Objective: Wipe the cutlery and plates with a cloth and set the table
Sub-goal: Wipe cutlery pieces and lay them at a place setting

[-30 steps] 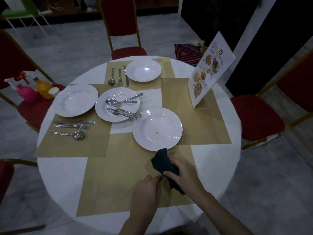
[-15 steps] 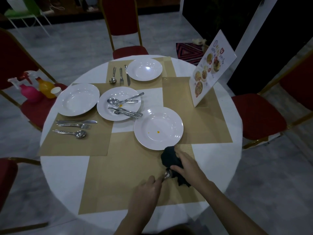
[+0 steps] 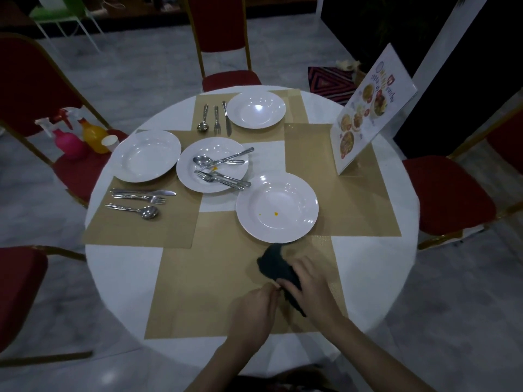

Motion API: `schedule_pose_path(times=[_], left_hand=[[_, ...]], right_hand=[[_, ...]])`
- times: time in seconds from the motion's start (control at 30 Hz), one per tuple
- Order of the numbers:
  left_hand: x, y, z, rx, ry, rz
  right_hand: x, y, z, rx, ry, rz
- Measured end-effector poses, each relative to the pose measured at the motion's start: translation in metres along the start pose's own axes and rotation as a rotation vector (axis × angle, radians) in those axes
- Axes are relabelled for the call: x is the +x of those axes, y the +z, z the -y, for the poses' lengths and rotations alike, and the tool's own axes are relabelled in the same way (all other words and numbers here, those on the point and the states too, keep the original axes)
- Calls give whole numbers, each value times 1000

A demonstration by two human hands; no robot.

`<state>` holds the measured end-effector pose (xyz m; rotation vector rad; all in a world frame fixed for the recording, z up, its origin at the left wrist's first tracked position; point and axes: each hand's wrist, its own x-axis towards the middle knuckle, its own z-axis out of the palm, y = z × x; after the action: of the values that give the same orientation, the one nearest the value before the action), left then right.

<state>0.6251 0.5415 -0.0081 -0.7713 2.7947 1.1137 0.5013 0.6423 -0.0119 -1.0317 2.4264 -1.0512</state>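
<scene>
My right hand (image 3: 312,281) grips a dark cloth (image 3: 272,263) over the near tan placemat (image 3: 203,292). My left hand (image 3: 254,312) pinches a piece of cutlery whose end is wrapped inside the cloth and hidden. Just beyond lies a white plate (image 3: 277,207) with orange specks. A middle plate (image 3: 188,172) carries several spoons and forks (image 3: 223,172). Two more white plates, the left plate (image 3: 147,155) and the far plate (image 3: 256,108), sit beside laid cutlery, the left cutlery set (image 3: 138,200) and the far cutlery set (image 3: 215,118).
A menu stand (image 3: 370,108) stands at the table's right back. Red chairs (image 3: 447,193) ring the round white table (image 3: 121,278). Pink and orange spray bottles (image 3: 82,137) with a small cup sit on the left chair seat.
The cloth has slid over the shiny cutlery end seen half a second ago, and my left hand has drawn closer to my right hand.
</scene>
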Motion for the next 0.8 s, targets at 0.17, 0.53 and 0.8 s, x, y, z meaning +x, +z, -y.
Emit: schedule_pose_path(times=[0.17, 0.53, 0.8], left_hand=[[-7, 0, -7, -230, -122, 58], [-4, 33, -29, -723, -478, 242], [39, 58, -43, -613, -437, 332]], right_hand=[[3, -5, -20, -5, 169, -54], [-43, -56, -69, 200, 523, -330], [-61, -51, -67, 309, 561, -252]])
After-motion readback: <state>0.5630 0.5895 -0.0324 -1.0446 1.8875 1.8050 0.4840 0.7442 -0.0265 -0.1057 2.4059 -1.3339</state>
